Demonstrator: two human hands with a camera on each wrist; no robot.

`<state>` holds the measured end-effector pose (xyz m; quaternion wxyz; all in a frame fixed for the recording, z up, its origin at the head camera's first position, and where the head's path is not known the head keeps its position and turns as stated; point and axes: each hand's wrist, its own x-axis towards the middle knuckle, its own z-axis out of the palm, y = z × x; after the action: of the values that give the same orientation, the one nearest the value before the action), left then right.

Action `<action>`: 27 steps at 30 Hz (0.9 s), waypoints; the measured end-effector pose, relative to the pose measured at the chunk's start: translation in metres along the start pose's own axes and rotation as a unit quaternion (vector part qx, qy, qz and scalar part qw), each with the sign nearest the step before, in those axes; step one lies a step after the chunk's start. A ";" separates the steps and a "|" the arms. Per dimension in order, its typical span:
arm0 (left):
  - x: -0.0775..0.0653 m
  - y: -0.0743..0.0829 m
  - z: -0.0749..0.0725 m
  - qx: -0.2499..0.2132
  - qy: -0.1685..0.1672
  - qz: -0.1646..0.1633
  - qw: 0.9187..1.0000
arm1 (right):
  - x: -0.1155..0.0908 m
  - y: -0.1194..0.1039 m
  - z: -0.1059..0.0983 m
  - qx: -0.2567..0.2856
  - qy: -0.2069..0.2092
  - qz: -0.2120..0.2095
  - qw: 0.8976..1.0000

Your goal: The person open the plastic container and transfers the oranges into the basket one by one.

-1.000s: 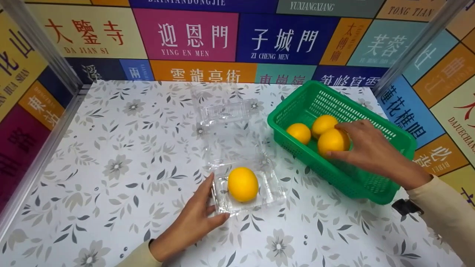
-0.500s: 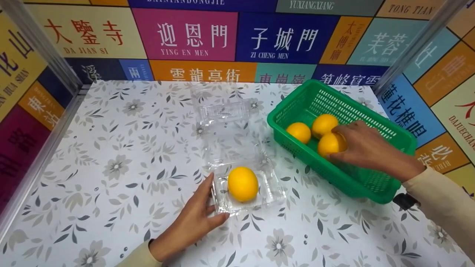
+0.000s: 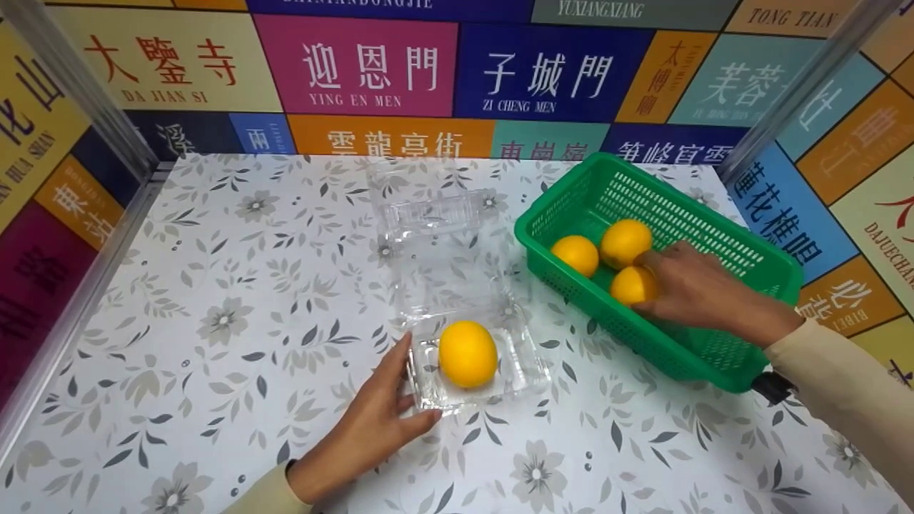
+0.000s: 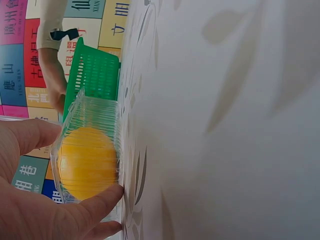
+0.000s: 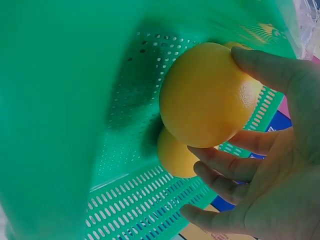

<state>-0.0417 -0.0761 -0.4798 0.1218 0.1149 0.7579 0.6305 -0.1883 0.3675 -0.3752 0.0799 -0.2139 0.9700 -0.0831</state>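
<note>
In the head view, my left hand (image 3: 368,421) rests its straight fingers and thumb against the left and near sides of a clear plastic clamshell box (image 3: 525,357). One orange (image 3: 468,355) lies in the box's near half, and the transparent lid (image 3: 435,214) is folded back flat behind it. Inside the green basket (image 3: 742,250), my right hand (image 3: 696,285) grips an orange (image 3: 632,285), partly covered by the hand. The right wrist view shows the thumb on one side of this orange (image 5: 207,95) and fingertips at the other. Two more oranges (image 3: 575,255) lie beside it in the basket's left part.
A white tabletop (image 3: 178,321) with a leaf and flower print carries everything. Upright panels with lettering (image 3: 357,68) stand at the back and both sides, joined by clear corner strips. The basket's near-left wall rises between the right hand and the clamshell box.
My right hand has moved slightly left and lower into the basket with its orange, which now shows smaller and more covered. The left hand and the clamshell box have stayed put.
</note>
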 end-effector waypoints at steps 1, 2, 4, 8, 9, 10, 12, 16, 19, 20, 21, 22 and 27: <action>0.000 0.000 0.000 0.001 0.001 -0.001 1.000 | 0.000 0.000 0.001 -0.001 0.001 -0.003 1.000; 0.000 0.000 0.000 0.001 0.001 -0.001 1.000 | 0.000 0.001 0.001 -0.001 -0.001 -0.003 1.000; 0.000 0.000 0.000 0.003 0.002 -0.004 1.000 | 0.001 0.001 0.002 -0.002 -0.004 -0.002 1.000; 0.001 0.000 0.001 0.003 0.000 -0.010 1.000 | 0.001 0.002 0.003 -0.003 -0.014 0.001 1.000; 0.001 0.000 0.001 0.001 0.000 -0.011 1.000 | 0.001 0.002 0.003 -0.003 -0.014 0.001 1.000; 0.001 -0.001 0.001 -0.002 -0.001 -0.010 1.000 | 0.001 0.002 0.003 -0.003 -0.014 0.000 1.000; 0.001 -0.001 0.001 -0.003 -0.001 -0.008 1.000 | 0.001 0.002 0.003 -0.003 -0.012 -0.005 1.000; 0.001 -0.001 0.000 -0.007 -0.001 -0.006 1.000 | 0.001 0.002 0.005 -0.002 -0.008 -0.018 1.000; 0.001 -0.001 0.000 -0.007 0.001 -0.005 1.000 | 0.000 0.003 0.006 -0.002 -0.007 -0.022 1.000; 0.000 -0.001 0.000 -0.009 0.002 -0.004 1.000 | 0.000 0.003 0.007 -0.002 -0.009 -0.021 1.000; 0.000 -0.001 0.000 -0.009 0.001 -0.002 1.000 | 0.000 0.003 0.007 -0.002 -0.010 -0.019 1.000; 0.000 -0.001 0.000 -0.008 0.002 -0.001 1.000 | 0.000 0.002 0.007 -0.003 -0.013 -0.016 1.000; 0.001 0.000 0.000 -0.014 -0.004 0.011 1.000 | 0.000 -0.005 -0.001 -0.001 -0.027 0.011 1.000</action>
<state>-0.0423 -0.0763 -0.4802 0.1197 0.1236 0.7473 0.6418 -0.1863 0.3637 -0.3731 0.1064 -0.2054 0.9699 -0.0756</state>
